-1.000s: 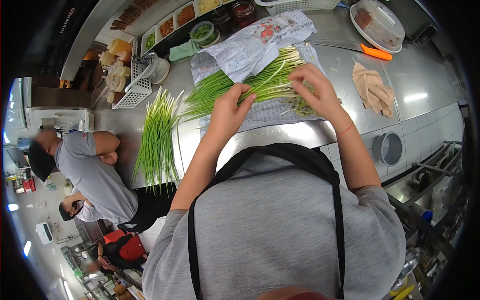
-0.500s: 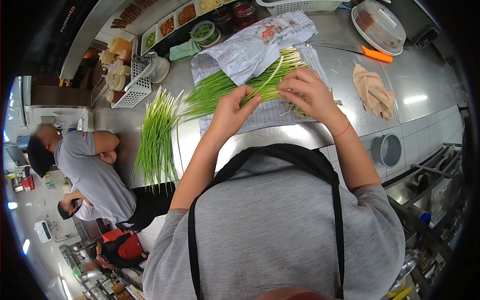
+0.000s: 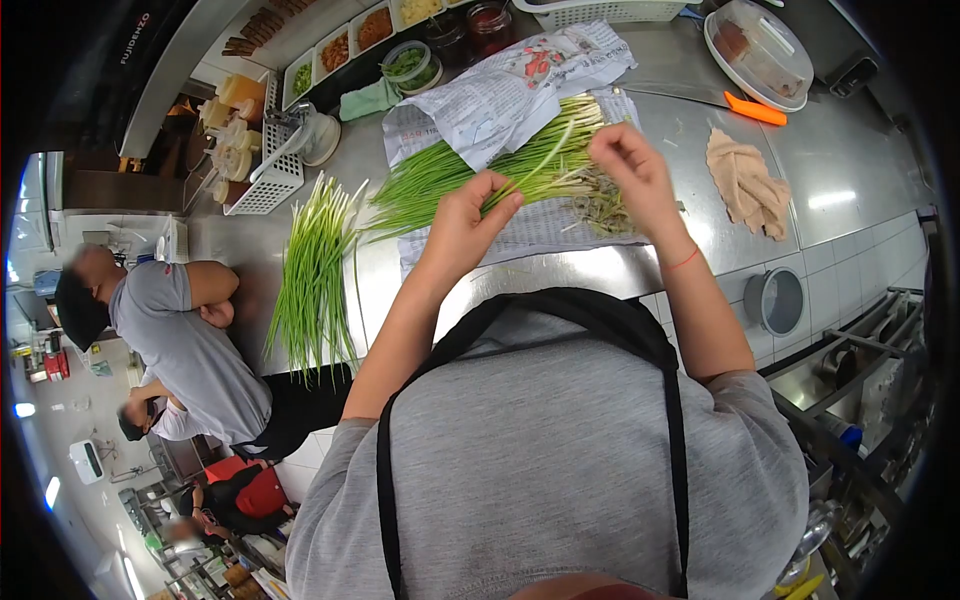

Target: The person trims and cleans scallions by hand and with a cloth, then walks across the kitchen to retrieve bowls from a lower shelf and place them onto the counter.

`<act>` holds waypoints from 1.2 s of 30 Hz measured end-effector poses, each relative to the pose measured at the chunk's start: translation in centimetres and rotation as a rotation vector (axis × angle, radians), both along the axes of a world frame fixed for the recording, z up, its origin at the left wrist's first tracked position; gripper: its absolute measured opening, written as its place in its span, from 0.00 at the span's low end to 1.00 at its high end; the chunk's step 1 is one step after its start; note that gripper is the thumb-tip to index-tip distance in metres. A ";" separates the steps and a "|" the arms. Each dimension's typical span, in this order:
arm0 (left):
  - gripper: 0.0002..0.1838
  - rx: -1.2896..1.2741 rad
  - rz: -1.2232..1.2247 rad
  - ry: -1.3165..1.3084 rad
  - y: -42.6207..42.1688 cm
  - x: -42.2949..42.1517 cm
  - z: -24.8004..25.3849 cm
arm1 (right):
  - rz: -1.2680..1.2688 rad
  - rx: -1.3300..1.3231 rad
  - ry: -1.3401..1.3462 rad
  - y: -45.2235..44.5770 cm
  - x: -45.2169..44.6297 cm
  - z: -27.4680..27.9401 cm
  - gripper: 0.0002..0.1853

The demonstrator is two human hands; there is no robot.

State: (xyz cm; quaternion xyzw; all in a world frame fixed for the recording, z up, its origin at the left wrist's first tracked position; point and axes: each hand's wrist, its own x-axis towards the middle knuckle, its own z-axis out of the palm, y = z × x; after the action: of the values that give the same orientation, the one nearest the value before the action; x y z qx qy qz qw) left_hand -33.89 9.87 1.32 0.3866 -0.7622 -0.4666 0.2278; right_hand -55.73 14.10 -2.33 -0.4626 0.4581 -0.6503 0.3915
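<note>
Between the thumb and fingers of my left hand (image 3: pixel 468 222) is a scallion (image 3: pixel 554 152), its pale end angled up and away to the right. My right hand (image 3: pixel 640 178) is raised apart from it, fingers curled in a pinch; whatever they may hold is hidden. Under both hands lies a pile of scallions (image 3: pixel 420 182), partly covered by a sheet of newspaper (image 3: pixel 470 110). Wilted trimmings (image 3: pixel 606 210) sit by my right hand on the newspaper below. Another bunch of scallions (image 3: pixel 312 270) rests on the steel counter to the left.
A knife with an orange handle (image 3: pixel 756 108) lies near a covered dish (image 3: pixel 760 55). Right of the newspaper is a tan cloth (image 3: pixel 745 182). A white basket (image 3: pixel 268 185) holds bottles at left. One person (image 3: pixel 190 330) stands beyond the left bunch; a grey bin (image 3: pixel 776 302) is at lower right.
My right hand has come away from the scallion, moving up and to the right, uncovering more of the trimmings. My left hand stays in place, still holding the scallion.
</note>
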 end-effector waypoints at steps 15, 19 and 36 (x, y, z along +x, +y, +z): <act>0.06 0.024 -0.014 0.053 -0.3 -0.2 0.1 | 0.008 -0.308 1.093 0.8 1.4 3.2 0.08; 0.06 -0.004 -0.050 0.011 -0.2 0.2 0.0 | 0.063 -0.295 1.170 0.5 1.0 2.8 0.06; 0.07 0.209 0.068 0.201 -0.9 1.6 1.1 | 0.102 -0.269 0.800 0.5 -0.2 2.3 0.10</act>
State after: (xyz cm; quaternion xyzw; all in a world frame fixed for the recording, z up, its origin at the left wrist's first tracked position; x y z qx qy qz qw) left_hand -32.26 8.95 2.39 0.3852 -0.6694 -0.5717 0.2769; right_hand -55.95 14.63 -0.06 -0.7477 0.4613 -0.4532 0.1508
